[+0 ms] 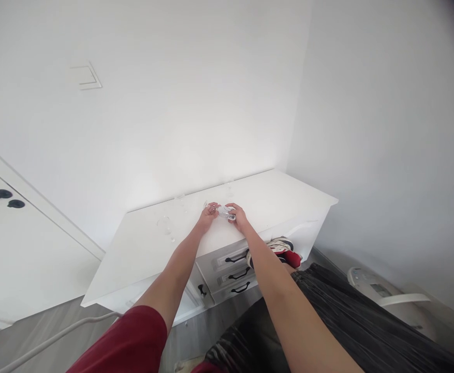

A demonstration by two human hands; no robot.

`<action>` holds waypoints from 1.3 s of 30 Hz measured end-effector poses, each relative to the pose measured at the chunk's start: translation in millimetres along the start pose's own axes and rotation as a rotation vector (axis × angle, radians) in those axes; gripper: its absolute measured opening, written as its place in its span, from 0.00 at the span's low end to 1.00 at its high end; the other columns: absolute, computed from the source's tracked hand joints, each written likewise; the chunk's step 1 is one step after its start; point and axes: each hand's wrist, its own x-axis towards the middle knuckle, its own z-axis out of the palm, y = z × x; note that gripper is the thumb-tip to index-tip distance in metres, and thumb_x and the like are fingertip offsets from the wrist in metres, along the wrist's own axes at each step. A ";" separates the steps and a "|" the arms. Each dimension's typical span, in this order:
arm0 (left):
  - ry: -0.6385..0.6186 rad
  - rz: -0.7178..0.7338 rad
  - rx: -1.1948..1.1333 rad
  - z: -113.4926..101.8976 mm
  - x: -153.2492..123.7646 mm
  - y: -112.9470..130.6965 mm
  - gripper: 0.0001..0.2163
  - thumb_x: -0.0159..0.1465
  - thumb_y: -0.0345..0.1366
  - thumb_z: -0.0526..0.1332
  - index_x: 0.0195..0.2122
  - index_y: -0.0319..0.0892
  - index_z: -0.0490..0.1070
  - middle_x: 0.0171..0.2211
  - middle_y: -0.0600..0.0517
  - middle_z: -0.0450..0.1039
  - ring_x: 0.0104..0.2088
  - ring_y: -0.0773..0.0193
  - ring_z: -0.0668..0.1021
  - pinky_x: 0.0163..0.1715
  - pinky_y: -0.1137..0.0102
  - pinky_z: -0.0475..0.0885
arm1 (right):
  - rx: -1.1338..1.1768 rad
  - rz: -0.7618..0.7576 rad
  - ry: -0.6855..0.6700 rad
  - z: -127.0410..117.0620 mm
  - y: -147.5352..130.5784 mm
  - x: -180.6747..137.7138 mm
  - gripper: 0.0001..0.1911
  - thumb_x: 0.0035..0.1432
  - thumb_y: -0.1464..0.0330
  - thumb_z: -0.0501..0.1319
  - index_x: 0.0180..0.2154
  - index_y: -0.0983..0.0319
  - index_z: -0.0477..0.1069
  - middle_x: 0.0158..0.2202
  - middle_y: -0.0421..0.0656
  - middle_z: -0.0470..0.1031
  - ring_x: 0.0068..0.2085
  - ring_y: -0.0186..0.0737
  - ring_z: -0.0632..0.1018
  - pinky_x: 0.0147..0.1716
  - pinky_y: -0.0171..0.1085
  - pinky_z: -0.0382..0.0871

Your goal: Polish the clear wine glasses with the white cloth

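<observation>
Both arms are stretched out over the white worktop (281,199), which stands in a corner against two white walls.

Left hand (209,212): fingers closed around one end of a small clear glass (224,211).
Right hand (239,216): fingers closed around the other end. Both grips are narrow, made with the fingertips and not the whole palm.

Position of the glass: between the two hands, just above or resting on the worktop near its middle. I cannot tell which, and it is too small to make out which way up it is.

Judgement: the two-handed fingertip hold suits a slippery, breakable thing. Keeping it low over the worktop leaves it little way to fall.

Other items on the worktop, all faint against the white:
- second glass (165,226), to the left and well apart from the hands
- third glass (180,200), further back and nearer the wall
- fourth glass (229,183), behind the hands

These are spread in a loose row with gaps between them, probably so they do not knock together.

Below the worktop edge are drawers (227,268) with black handles, all shut. A shoe (283,247) shows beside the right forearm.
</observation>
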 end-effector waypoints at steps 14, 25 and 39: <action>-0.003 0.006 0.044 -3.1 2.1 -1.2 0.14 0.67 0.43 0.69 0.47 0.39 0.76 0.43 0.49 0.79 0.39 0.62 0.79 0.46 0.60 0.76 | -0.002 0.003 0.025 5.7 -0.3 -2.1 0.22 0.39 0.65 0.60 0.41 0.57 0.73 0.24 0.36 0.67 0.23 0.34 0.66 0.19 0.31 0.56; -0.045 0.011 0.011 -1.6 1.2 1.1 0.20 0.55 0.46 0.78 0.43 0.40 0.80 0.51 0.43 0.80 0.43 0.59 0.79 0.50 0.60 0.72 | 0.053 0.012 0.078 6.1 -7.3 -5.8 0.21 0.37 0.65 0.57 0.39 0.58 0.73 0.25 0.37 0.67 0.25 0.35 0.67 0.20 0.32 0.53; -0.006 -0.020 0.023 -1.5 0.8 3.5 0.23 0.53 0.48 0.78 0.46 0.42 0.82 0.60 0.39 0.77 0.51 0.52 0.79 0.56 0.56 0.70 | 0.011 -0.011 0.057 11.3 -12.4 -13.6 0.24 0.43 0.55 0.73 0.43 0.55 0.74 0.38 0.39 0.74 0.34 0.36 0.71 0.27 0.32 0.61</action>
